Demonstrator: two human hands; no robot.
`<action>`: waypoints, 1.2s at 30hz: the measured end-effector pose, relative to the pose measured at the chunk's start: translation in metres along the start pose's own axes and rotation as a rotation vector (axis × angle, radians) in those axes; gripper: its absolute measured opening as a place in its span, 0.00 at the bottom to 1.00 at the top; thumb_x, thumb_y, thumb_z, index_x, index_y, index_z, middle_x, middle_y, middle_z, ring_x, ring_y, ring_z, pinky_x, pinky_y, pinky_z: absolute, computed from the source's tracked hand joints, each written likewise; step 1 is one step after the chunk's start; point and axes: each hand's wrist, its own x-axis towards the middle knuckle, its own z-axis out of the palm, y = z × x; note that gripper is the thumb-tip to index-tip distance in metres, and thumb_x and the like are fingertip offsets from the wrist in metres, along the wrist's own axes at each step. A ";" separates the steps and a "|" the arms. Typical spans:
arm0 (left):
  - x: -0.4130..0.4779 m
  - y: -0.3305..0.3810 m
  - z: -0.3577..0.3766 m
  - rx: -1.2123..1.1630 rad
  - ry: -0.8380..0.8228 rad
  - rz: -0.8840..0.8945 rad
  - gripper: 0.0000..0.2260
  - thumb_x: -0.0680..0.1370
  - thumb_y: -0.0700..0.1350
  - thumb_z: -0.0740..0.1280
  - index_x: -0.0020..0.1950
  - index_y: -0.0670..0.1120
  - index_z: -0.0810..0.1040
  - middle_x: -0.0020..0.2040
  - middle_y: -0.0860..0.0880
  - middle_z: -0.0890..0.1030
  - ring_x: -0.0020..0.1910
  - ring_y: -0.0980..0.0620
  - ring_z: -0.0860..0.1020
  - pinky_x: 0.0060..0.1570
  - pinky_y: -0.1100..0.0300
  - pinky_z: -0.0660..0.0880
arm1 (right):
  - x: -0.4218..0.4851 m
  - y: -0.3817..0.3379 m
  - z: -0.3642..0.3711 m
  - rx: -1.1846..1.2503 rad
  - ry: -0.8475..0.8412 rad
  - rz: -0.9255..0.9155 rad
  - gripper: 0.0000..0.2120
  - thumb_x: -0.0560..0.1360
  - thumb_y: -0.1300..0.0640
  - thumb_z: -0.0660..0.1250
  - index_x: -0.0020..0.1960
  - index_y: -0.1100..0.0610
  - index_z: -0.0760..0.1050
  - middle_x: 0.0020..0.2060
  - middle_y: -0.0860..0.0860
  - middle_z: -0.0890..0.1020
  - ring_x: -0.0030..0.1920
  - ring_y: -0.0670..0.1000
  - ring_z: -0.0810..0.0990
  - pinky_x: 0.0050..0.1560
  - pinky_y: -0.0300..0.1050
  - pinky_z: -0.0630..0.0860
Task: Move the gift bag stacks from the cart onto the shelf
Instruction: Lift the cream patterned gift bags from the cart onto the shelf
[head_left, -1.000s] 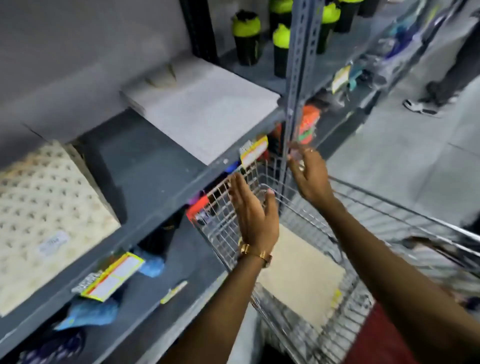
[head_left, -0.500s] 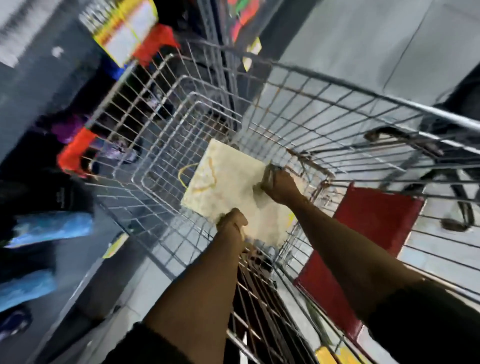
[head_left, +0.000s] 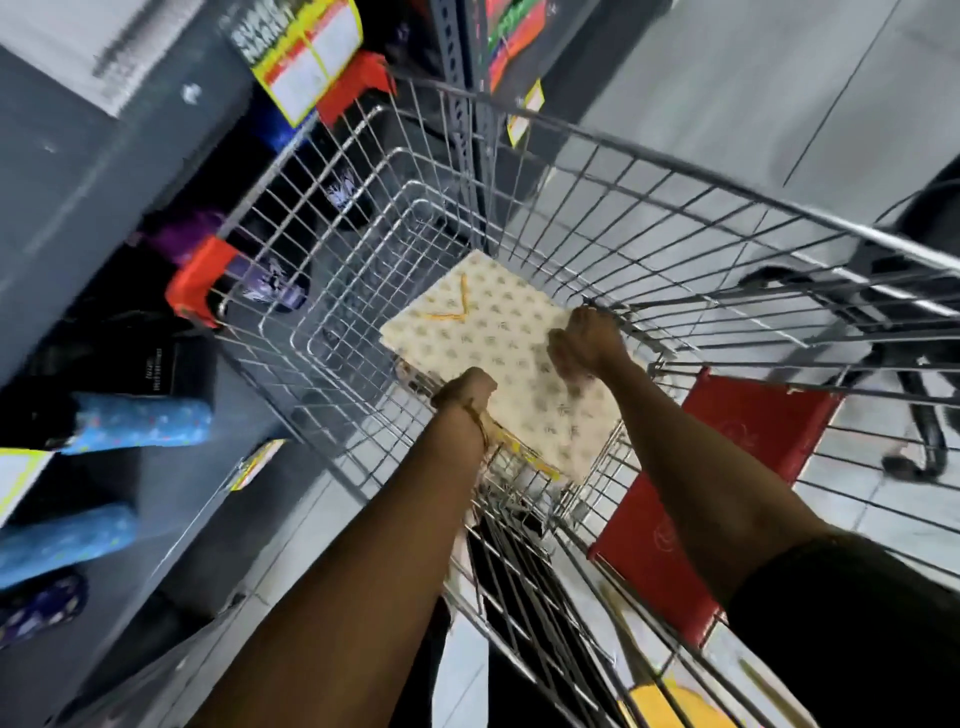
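Observation:
A flat cream gift bag stack (head_left: 493, 348) with a gold pattern and a yellow cord handle lies inside the wire cart (head_left: 623, 171). My left hand (head_left: 467, 389) is closed on the stack's near left edge. My right hand (head_left: 584, 345) is closed on its right edge, close to the cart's inner wire wall. Both arms reach down into the basket from the bottom of the view. The grey shelf (head_left: 78, 208) runs along the left side of the cart.
Red flat bags (head_left: 717, 499) stand in the cart's rear section. Lower shelf levels on the left hold blue rolls (head_left: 140, 423) and purple items (head_left: 270, 280). A yellow price tag (head_left: 306, 52) hangs on the shelf edge. Grey tiled floor lies on the right.
One second ago my hands were open above the cart rim by the shelf. They dropped into the basket and closed on the cream stack, which now sits slightly higher and nearer.

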 end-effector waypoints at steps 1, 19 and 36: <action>-0.009 0.004 -0.003 -0.005 -0.012 0.028 0.24 0.78 0.39 0.60 0.74 0.37 0.63 0.74 0.37 0.66 0.72 0.37 0.67 0.67 0.43 0.69 | -0.011 -0.001 -0.011 0.034 0.040 -0.003 0.20 0.72 0.48 0.59 0.53 0.65 0.75 0.55 0.66 0.78 0.57 0.64 0.77 0.56 0.52 0.74; -0.226 -0.036 -0.224 0.027 0.478 1.366 0.30 0.81 0.41 0.61 0.78 0.43 0.48 0.79 0.50 0.53 0.75 0.64 0.52 0.72 0.76 0.51 | -0.307 -0.194 -0.088 0.515 0.529 -0.569 0.18 0.73 0.55 0.59 0.60 0.57 0.77 0.49 0.57 0.85 0.45 0.49 0.81 0.43 0.44 0.78; -0.208 -0.027 -0.459 -0.008 0.771 1.151 0.29 0.82 0.46 0.57 0.79 0.44 0.46 0.80 0.48 0.51 0.79 0.48 0.49 0.78 0.47 0.49 | -0.318 -0.430 0.015 0.351 0.206 -0.917 0.19 0.75 0.62 0.66 0.65 0.62 0.72 0.55 0.58 0.83 0.55 0.57 0.82 0.54 0.48 0.78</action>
